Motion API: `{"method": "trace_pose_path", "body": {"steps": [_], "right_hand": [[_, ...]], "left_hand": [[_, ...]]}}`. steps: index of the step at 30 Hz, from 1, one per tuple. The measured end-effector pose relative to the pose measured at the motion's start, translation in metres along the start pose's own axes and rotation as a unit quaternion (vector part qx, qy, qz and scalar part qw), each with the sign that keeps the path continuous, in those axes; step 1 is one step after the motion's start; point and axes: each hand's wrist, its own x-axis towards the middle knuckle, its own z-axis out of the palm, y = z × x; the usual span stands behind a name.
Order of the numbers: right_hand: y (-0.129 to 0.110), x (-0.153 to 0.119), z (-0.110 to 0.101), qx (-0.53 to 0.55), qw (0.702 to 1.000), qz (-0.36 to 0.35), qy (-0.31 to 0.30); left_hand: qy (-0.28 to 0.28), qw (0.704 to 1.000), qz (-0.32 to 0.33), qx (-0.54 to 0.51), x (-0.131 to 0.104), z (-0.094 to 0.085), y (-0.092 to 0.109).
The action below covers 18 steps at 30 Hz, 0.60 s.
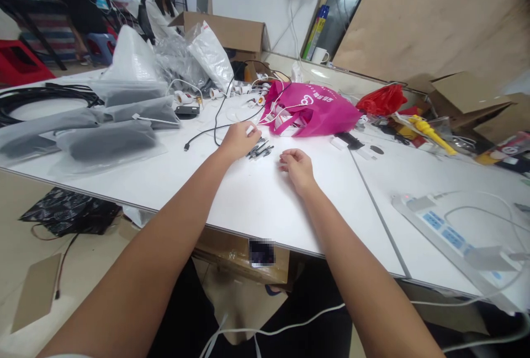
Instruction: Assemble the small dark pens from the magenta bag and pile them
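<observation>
My left hand (239,142) is closed, with a small white piece (250,130) between thumb and fingers; its kind is too small to tell. Just beside that hand, a little heap of thin dark and silvery pieces (261,151) lies on the white table (265,198). My right hand (298,170) hovers low to the right of the heap, fingers loosely curved and apart, with nothing visible in them. Behind both hands lies a magenta bag (327,112), its mouth turned toward me and white items inside. A black cable (215,126) runs behind my left hand.
Grey plastic-wrapped packets (111,140) and a coiled black cable (45,96) lie at left. A white power strip (447,231) is at right, near a yellow tool (430,134) and a red bag (383,99). A cardboard box (236,32) stands behind; people are at back left.
</observation>
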Motion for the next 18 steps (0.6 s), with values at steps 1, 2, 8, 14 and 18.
{"method": "trace_pose_path", "body": {"steps": [1, 2, 8, 14, 18], "right_hand": [[0.001, 0.0, 0.0, -0.003, 1.0, -0.002, -0.003], [0.001, 0.0, 0.0, -0.006, 1.0, -0.003, -0.005], [0.0, -0.001, 0.001, -0.019, 1.0, 0.001, -0.01], [0.007, 0.003, -0.001, -0.051, 0.999, -0.017, -0.005], [0.017, 0.008, -0.007, -0.073, 0.996, -0.048, 0.003]], "left_hand": [[-0.014, 1.0, 0.007, 0.027, -0.001, -0.001, -0.003], [-0.028, 0.998, 0.011, 0.047, -0.001, -0.001, -0.005], [-0.078, 0.991, 0.032, 0.102, -0.005, 0.005, -0.017], [-0.055, 0.982, 0.038, 0.178, -0.001, -0.001, -0.017], [-0.047, 0.955, -0.007, 0.293, 0.004, -0.013, -0.01]]}}
